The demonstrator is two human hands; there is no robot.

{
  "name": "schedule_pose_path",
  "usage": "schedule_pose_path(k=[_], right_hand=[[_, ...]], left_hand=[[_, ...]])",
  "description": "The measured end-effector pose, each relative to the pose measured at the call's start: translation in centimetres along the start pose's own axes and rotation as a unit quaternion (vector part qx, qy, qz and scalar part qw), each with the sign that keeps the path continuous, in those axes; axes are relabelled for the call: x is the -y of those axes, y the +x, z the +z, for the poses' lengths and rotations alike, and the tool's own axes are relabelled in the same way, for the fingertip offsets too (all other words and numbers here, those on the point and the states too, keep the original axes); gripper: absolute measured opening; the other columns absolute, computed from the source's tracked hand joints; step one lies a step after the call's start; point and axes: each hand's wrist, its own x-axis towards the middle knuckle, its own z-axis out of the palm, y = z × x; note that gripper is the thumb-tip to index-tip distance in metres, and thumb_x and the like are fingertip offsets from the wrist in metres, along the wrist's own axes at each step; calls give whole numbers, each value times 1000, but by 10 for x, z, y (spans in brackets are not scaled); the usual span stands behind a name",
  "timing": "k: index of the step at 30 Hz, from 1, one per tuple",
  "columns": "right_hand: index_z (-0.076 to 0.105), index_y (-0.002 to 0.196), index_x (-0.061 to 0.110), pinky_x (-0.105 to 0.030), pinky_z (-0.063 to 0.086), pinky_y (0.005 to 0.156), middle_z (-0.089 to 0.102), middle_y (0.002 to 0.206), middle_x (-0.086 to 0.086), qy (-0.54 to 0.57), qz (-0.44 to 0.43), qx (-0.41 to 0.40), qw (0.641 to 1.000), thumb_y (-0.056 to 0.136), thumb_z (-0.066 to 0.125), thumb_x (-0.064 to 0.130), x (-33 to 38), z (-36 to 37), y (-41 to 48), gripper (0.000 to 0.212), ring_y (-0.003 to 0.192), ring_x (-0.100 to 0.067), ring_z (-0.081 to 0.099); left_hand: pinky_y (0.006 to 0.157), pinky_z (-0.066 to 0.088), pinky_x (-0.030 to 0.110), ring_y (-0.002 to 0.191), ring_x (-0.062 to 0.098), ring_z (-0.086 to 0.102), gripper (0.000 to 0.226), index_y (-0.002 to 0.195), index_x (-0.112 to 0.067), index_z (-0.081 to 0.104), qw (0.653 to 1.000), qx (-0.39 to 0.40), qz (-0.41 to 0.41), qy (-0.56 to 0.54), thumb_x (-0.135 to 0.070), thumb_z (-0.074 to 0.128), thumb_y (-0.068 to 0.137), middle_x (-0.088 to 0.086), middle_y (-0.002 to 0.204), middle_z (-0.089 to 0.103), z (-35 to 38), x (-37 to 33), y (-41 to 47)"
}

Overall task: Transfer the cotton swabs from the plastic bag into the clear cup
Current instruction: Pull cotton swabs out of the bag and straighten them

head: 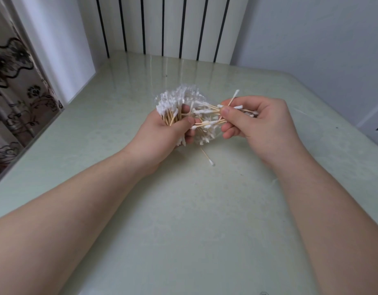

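My left hand (162, 135) grips a clear plastic bag (184, 96) stuffed with cotton swabs, white tips and wooden sticks poking out above and below my fingers. My right hand (252, 122) pinches a small bunch of swabs (209, 116) between thumb and fingers; the bunch reaches across to the bag. One of these swabs sticks up past my right forefinger. A single swab (207, 158) lies on the table just below both hands. No clear cup shows in the view.
The pale green glossy table (184, 220) runs under both forearms. A white wall with black vertical stripes (162, 24) stands behind it. A flowered curtain (13, 92) hangs beyond the table's left edge.
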Motion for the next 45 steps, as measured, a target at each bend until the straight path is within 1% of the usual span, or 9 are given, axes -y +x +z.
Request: schedule_pose_path(k=[9,14,20,22,26,29,33,39,45], right_hand=[[71,84,5,-24,55,55,72,74,3,16,5,35,999,88,69,-3,0,4,-3,9,54,-16,64],[71,83,5,-24,55,55,72,80,0,18,-8,10,1000,88,70,-2,1,2,-2,9,55,-17,65],[73,90,7,-25,56,57,67,66,-4,37,-30,-27,998,90,70,0,4,-4,0,8,56,-16,65],[73,91,6,-24,56,57,67,67,-4,40,-29,-28,998,90,69,-1,4,-3,0,8,56,-17,65],[72,91,5,-25,56,57,67,70,-6,46,-29,-30,998,90,69,-1,3,-2,0,7,56,-17,64],[72,91,4,-24,55,57,68,73,-6,58,-29,-34,997,90,69,-1,3,-2,1,7,56,-17,64],[72,92,5,-24,56,57,66,66,-4,53,-27,-28,998,90,69,-1,2,-4,2,7,56,-17,64],[73,90,7,-24,55,56,66,68,-8,48,-16,1,999,89,70,-1,1,-2,0,8,55,-17,63],[73,90,6,-25,56,56,68,70,-5,41,-11,6,999,89,70,0,0,-2,0,7,56,-17,64]], left_hand=[[60,53,22,63,6,59,14,106,-12,69,992,91,-71,-46,-6,62,97,-7,75,66,0,-6,-5],[61,55,23,62,5,64,10,105,-11,69,994,44,-75,-70,-9,60,100,-8,73,70,2,-7,-5],[58,48,26,58,14,60,18,89,-13,65,997,-30,-56,-43,-19,57,104,-3,61,61,1,-8,-2],[64,52,27,67,16,65,18,90,-13,66,998,-34,-43,-34,-19,56,104,-2,70,67,1,-9,-3],[90,59,43,107,34,72,22,107,-6,68,999,-6,-28,-39,-19,51,106,16,115,73,4,-11,-5],[76,62,43,85,27,75,19,92,-13,62,998,-23,-24,-55,-20,51,107,8,86,73,5,-14,-7],[54,47,30,49,13,51,24,83,-19,55,995,-98,-20,-5,-27,56,105,-6,59,51,0,-13,-2],[56,38,31,52,11,47,15,84,-22,63,995,-100,-17,-17,-26,68,98,-6,58,50,-5,-15,-1],[52,41,22,54,9,47,27,77,-22,52,993,-83,-40,-74,-22,73,94,-6,59,49,-4,-17,-2]])
